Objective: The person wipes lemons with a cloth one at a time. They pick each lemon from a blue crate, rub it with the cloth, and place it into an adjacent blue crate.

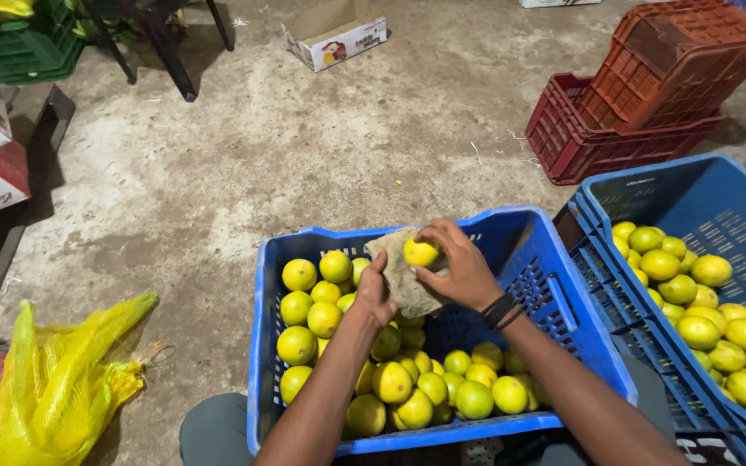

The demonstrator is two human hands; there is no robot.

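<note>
Both hands wiping a yellow citrus fruit (420, 252) w/ a burlap rag (401, 274) over the blue crate (262, 345).

Right hand (455, 267) pinches the fruit from above, fingers clenched round it; left hand (376, 292) grips the rag at approx 8 o'clock of the fruit, pressed against it. Fruit sits above the crate's far rim, 12 o'clock side. Second blue crate (692, 198) w/ fruit at 3 o'clock; yellow mesh sack (62, 380) at 9. Risk, imo: the hold is fingertip-only, so hard rubbing could pop the fruit out, either into the pile or over the rim onto the concrete floor (304, 147), bruising it.
</note>
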